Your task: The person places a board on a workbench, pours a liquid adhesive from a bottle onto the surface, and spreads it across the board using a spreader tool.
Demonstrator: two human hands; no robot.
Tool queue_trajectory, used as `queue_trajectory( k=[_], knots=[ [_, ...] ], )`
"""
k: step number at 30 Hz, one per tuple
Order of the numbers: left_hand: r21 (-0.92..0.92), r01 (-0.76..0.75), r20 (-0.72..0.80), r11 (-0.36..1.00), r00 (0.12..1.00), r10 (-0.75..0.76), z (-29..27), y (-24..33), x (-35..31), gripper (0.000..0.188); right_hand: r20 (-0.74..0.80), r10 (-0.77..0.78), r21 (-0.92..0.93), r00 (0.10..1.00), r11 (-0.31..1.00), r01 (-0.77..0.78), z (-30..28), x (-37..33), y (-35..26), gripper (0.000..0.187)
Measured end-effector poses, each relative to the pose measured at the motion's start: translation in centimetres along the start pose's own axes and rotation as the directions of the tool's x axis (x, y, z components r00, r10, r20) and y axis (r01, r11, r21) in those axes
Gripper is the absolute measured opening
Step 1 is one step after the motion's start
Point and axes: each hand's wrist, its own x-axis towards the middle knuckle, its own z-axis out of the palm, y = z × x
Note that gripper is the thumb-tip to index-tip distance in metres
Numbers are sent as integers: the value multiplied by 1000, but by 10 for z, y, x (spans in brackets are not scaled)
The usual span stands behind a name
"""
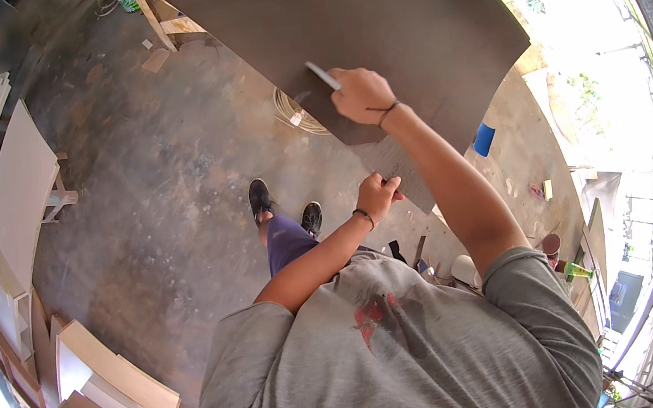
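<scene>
A large dark grey-brown sheet (pixel 367 15) spreads out in front of me, its near end lighter and textured. My right hand (pixel 362 96) is closed around a narrow, pale, flat tool (pixel 323 76), which points forward and left over the sheet; its exact kind does not show. Closer to my body, my left hand (pixel 377 198) is curled by the sheet's near corner. A bit of something dark and red (pixel 397 192) shows at its fingers, too small and hidden to name.
A coil of pale cable (pixel 293 113) lies on the concrete floor (pixel 141 188) beneath the sheet's left edge. Pale boards (pixel 19 184) and box-like panels (pixel 117 375) stack along the left. A wooden frame (pixel 154 15) stands far ahead. Right of me are a blue object (pixel 483 139) and a green bottle (pixel 576 271).
</scene>
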Motion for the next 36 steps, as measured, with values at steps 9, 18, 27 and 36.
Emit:
queue_trajectory(
  k=[9, 18, 27, 36],
  knots=[
    [363, -518, 92, 775, 847, 523, -4, 2, 4, 19, 211, -271, 73, 939, 962, 261, -4, -44, -64, 33],
    [53, -19, 7, 998, 1000, 19, 12, 7, -13, 24, -36, 59, -237, 998, 969, -66, -3, -123, 87, 42],
    [123, 48, 76, 991, 995, -57, 22, -16, -23, 23, 61, 35, -76, 998, 997, -31, -13, -147, 53, 38],
    [176, 46, 73, 983, 996, -59, 24, -28, -18, 25, 51, 132, -96, 990, 987, -127, -10, -123, 69, 30]
  ],
)
